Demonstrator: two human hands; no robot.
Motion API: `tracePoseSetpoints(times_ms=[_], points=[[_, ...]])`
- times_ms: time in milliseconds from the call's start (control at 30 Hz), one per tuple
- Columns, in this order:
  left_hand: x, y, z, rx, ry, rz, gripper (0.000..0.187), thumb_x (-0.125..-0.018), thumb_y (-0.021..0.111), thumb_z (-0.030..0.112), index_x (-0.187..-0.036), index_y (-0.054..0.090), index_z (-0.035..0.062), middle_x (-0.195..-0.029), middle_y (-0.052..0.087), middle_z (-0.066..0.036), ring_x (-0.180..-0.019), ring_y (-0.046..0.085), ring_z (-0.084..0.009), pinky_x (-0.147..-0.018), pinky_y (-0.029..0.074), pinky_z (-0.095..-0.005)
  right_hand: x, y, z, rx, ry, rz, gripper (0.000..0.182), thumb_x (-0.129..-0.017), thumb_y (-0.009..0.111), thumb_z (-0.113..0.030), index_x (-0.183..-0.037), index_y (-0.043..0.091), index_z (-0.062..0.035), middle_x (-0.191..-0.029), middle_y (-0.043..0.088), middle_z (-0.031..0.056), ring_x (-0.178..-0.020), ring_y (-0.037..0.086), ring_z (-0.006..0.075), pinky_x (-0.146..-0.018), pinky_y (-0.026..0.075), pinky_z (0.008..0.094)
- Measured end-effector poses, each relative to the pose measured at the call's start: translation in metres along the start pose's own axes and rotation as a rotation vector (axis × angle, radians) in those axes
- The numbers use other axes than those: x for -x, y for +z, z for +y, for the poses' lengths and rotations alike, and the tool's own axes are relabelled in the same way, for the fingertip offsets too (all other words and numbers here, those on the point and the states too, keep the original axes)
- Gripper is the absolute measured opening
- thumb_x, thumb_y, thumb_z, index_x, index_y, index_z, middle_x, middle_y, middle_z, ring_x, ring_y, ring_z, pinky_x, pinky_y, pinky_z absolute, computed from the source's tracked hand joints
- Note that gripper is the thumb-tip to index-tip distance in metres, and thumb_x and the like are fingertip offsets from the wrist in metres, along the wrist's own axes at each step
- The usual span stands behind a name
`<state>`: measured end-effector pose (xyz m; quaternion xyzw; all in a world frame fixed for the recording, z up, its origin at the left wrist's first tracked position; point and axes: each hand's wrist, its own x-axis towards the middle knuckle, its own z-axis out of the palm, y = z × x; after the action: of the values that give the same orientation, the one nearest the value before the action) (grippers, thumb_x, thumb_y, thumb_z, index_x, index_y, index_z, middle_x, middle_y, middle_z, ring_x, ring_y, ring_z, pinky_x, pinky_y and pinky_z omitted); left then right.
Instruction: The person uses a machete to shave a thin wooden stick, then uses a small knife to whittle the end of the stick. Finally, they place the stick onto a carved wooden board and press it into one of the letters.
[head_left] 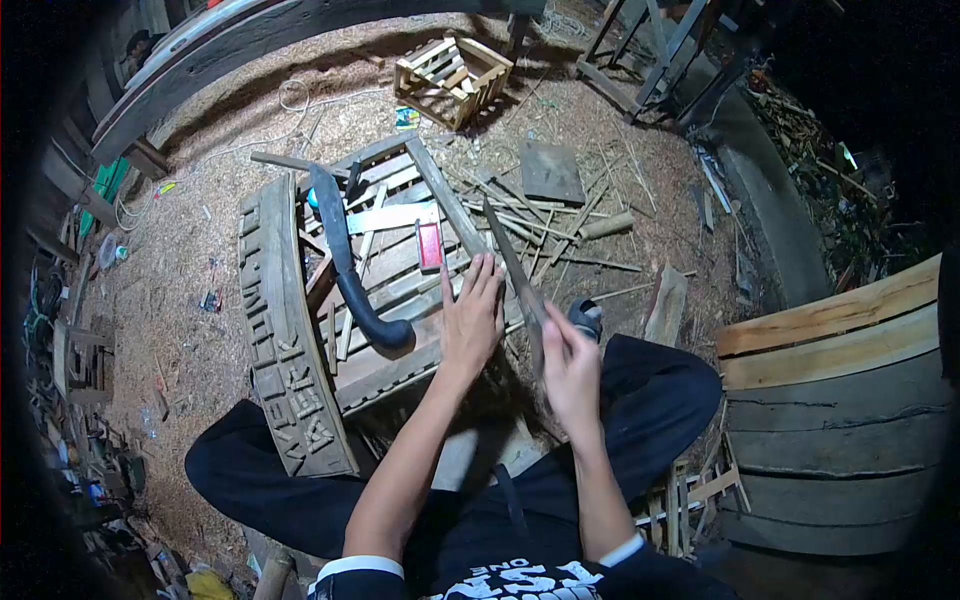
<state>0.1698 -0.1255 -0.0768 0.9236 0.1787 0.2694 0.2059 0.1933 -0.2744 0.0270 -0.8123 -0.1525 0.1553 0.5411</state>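
Note:
My left hand point(473, 318) lies with fingers stretched out on the edge of a slatted wooden frame point(440, 185), its thumb apart and pointing forward. A small red rectangular block point(430, 246) sits just ahead of that thumb. My right hand point(571, 372) is closed around the near end of a long, dark, tapered blade point(515, 262), which points forward and slightly left beside the frame. Across the frame's left part lies a machete point(334, 215) with a black curved handle, its grip end toward me. Near it is a flat pale metal strip point(395, 218).
A curved board with small blocks point(285, 340) borders the frame's left side. A slatted wooden crate point(455, 82) stands farther back. Thin sticks and a square board point(551, 172) lie on the shaving-covered ground. Wide planks point(830, 410) are at right; a long beam point(290, 50) crosses the back.

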Motion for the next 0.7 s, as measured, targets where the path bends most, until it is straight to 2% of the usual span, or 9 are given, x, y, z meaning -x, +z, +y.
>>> tracePoseSetpoints(times_ms=[67,167,200,267,300,333,467,600,700], points=[[0.003,0.001,-0.001,-0.001,-0.003,-0.031,0.038,-0.096,0.061,0.013,-0.134,0.062,0.0062,-0.155,0.052,-0.011,-0.149,0.042,-0.0233,-0.126,0.014,-0.0607,-0.024,0.011,-0.001,0.03,-0.067,0.007,0.039,-0.105,0.056,-0.016,-0.134,0.062,0.0103,-0.124,0.071,0.0263,-0.116,0.069,0.025,-0.098,0.052,0.0347],[-0.001,0.002,-0.002,-0.004,-0.005,-0.035,0.045,-0.093,0.062,0.012,-0.138,0.06,0.0062,-0.157,0.049,-0.01,-0.151,0.039,-0.0224,-0.127,0.01,-0.0617,0.003,-0.003,0.005,0.04,-0.181,0.039,0.04,-0.106,0.055,-0.019,-0.131,0.063,0.011,-0.119,0.073,0.0274,-0.108,0.072,0.0239,-0.093,0.053,0.0355],[-0.003,0.001,-0.002,0.011,-0.014,-0.043,0.045,-0.093,0.061,0.012,-0.138,0.06,0.0063,-0.157,0.049,-0.01,-0.151,0.039,-0.0218,-0.127,0.009,-0.0617,0.017,-0.007,0.0,-0.077,-0.015,0.008,0.041,-0.106,0.054,-0.02,-0.131,0.062,0.0114,-0.117,0.073,0.0289,-0.104,0.072,0.0216,-0.09,0.054,0.0358],[0.0,0.001,-0.001,0.012,-0.015,-0.06,0.045,-0.093,0.061,0.012,-0.138,0.06,0.0069,-0.157,0.049,-0.009,-0.151,0.039,-0.021,-0.127,0.008,-0.0617,-0.004,0.003,-0.001,-0.019,-0.075,0.008,0.041,-0.106,0.054,-0.019,-0.133,0.061,0.0116,-0.118,0.072,0.0285,-0.105,0.071,0.0206,-0.091,0.054,0.0359],[0.003,-0.001,0.0,0.013,-0.017,-0.071,0.045,-0.093,0.061,0.012,-0.138,0.06,0.0069,-0.157,0.049,-0.009,-0.151,0.039,-0.021,-0.127,0.008,-0.0617,-0.017,0.009,-0.002,0.044,-0.133,0.012,0.042,-0.107,0.054,-0.019,-0.135,0.059,0.0118,-0.119,0.072,0.0282,-0.106,0.071,0.0197,-0.091,0.054,0.0359],[0.004,-0.001,0.002,0.001,-0.018,-0.051,0.039,-0.096,0.06,0.013,-0.135,0.062,0.0074,-0.155,0.052,-0.009,-0.149,0.042,-0.0224,-0.126,0.011,-0.0608,-0.031,0.016,-0.007,-0.009,-0.097,-0.032,0.042,-0.106,0.055,-0.02,-0.134,0.061,0.0109,-0.11,0.074,0.027,-0.099,0.07,0.0168,-0.085,0.055,0.0346],[-0.003,-0.004,0.0,-0.001,-0.02,-0.029,0.035,-0.099,0.059,0.014,-0.133,0.063,0.0075,-0.154,0.053,-0.01,-0.147,0.044,-0.0235,-0.126,0.014,-0.06,0.006,-0.004,0.002,0.01,-0.111,0.016,0.041,-0.106,0.055,-0.021,-0.132,0.063,0.0103,-0.104,0.075,0.0246,-0.093,0.071,0.0176,-0.082,0.054,0.0341],[0.003,-0.004,0.002,-0.008,-0.015,-0.055,0.035,-0.098,0.06,0.014,-0.132,0.064,0.0066,-0.155,0.053,-0.01,-0.147,0.044,-0.0242,-0.126,0.014,-0.0605,-0.041,0.026,0.003,-0.019,-0.161,0.023,0.042,-0.106,0.057,-0.02,-0.135,0.061,0.0085,-0.103,0.076,0.0202,-0.085,0.067,0.0164,-0.078,0.053,0.0337],[-0.001,-0.005,0.002,0.015,-0.016,-0.03,0.036,-0.097,0.06,0.013,-0.132,0.064,0.0056,-0.155,0.052,-0.011,-0.148,0.043,-0.0253,-0.126,0.013,-0.0613,-0.024,0.01,-0.001,0.057,-0.176,0.004,0.042,-0.106,0.056,-0.02,-0.136,0.06,0.0083,-0.11,0.075,0.0209,-0.091,0.07,0.0167,-0.082,0.054,0.0334]])
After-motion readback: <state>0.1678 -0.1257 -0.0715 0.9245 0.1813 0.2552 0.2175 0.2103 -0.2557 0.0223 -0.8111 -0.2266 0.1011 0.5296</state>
